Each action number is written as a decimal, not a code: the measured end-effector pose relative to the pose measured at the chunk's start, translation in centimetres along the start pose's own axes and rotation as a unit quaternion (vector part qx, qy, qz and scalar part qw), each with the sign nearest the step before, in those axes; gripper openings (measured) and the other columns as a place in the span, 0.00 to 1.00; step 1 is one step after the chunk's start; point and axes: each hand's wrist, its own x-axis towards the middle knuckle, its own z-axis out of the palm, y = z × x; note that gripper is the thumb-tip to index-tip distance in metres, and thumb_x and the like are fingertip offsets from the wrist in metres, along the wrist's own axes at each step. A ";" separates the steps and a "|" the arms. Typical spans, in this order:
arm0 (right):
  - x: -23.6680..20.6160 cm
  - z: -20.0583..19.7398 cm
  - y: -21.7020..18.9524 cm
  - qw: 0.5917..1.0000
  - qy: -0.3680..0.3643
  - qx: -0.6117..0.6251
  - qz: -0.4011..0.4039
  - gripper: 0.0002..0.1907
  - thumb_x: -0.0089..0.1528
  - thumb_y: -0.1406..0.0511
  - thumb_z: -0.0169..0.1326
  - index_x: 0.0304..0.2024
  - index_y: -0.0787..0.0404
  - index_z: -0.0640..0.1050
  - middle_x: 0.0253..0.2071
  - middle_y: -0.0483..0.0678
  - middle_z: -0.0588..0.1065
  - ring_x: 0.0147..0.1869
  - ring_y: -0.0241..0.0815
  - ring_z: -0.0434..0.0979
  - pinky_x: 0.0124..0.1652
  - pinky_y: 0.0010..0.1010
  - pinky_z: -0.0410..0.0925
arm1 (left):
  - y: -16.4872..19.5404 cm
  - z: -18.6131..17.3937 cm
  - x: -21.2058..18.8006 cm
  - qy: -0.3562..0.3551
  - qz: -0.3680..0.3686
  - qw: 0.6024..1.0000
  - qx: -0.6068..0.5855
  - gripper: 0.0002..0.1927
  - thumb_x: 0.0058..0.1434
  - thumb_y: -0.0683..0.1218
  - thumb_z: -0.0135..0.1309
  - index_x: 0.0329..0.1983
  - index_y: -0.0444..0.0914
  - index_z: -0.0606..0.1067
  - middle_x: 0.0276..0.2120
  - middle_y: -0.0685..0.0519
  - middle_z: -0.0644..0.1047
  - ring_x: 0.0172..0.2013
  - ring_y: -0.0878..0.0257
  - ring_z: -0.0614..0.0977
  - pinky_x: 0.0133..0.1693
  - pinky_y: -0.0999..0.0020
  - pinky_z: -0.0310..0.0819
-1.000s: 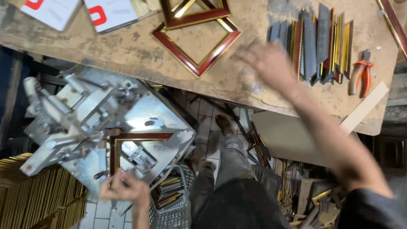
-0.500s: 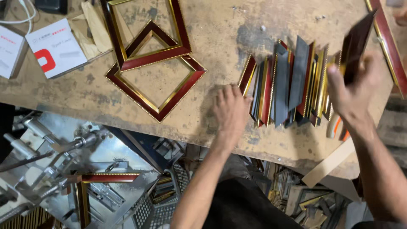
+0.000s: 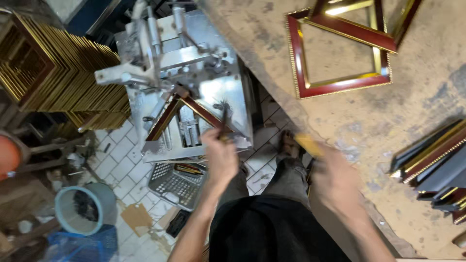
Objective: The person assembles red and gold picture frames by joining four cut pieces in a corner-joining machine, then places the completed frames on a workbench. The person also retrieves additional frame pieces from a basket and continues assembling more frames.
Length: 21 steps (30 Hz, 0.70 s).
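Two hands — left hand (image 3: 221, 155) pinching dark moulding strip (image 3: 224, 121), right hand (image 3: 335, 182) blurred.

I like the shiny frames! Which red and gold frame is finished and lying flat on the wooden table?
The square red and gold frame at the table's top is closed on all four sides. The piece on the metal machine is only a two-sided corner.

1. There is a single view, worn on the person's head and looking steeply down past the torso to the tiled floor.
2. It sits close above both forearms; the left hand (image 3: 221, 157) is sharp, the right hand (image 3: 335, 179) blurred.
3. The metal joining machine (image 3: 179, 73) lies far left, the workbench (image 3: 417, 121) right.
4. No second view overlaps it.
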 end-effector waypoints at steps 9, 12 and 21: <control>12.5 19.6 -16.8 0.948 0.043 -0.146 -0.279 0.26 0.58 0.74 0.56 0.61 0.71 0.75 0.58 0.55 0.76 0.52 0.50 0.75 0.48 0.39 0.69 | -12.6 -19.4 1.9 0.124 0.288 0.929 0.195 0.15 0.71 0.39 0.51 0.58 0.28 0.74 0.53 0.38 0.78 0.53 0.45 0.82 0.53 0.52 0.77; 8.4 20.3 -15.4 0.950 0.011 -0.120 -0.287 0.24 0.58 0.74 0.57 0.58 0.71 0.77 0.57 0.55 0.77 0.51 0.50 0.74 0.46 0.40 0.68 | -14.5 -19.4 5.3 0.094 0.333 0.912 0.221 0.12 0.72 0.41 0.55 0.56 0.31 0.78 0.55 0.44 0.79 0.55 0.51 0.83 0.55 0.55 0.78; 9.0 19.5 -13.2 0.969 0.079 -0.175 -0.158 0.15 0.62 0.67 0.66 0.52 0.55 0.83 0.58 0.52 0.75 0.57 0.54 0.67 0.54 0.44 0.64 | -14.1 -15.5 10.2 0.149 0.308 0.902 0.263 0.14 0.64 0.52 0.62 0.53 0.48 0.82 0.45 0.49 0.72 0.48 0.51 0.67 0.49 0.52 0.58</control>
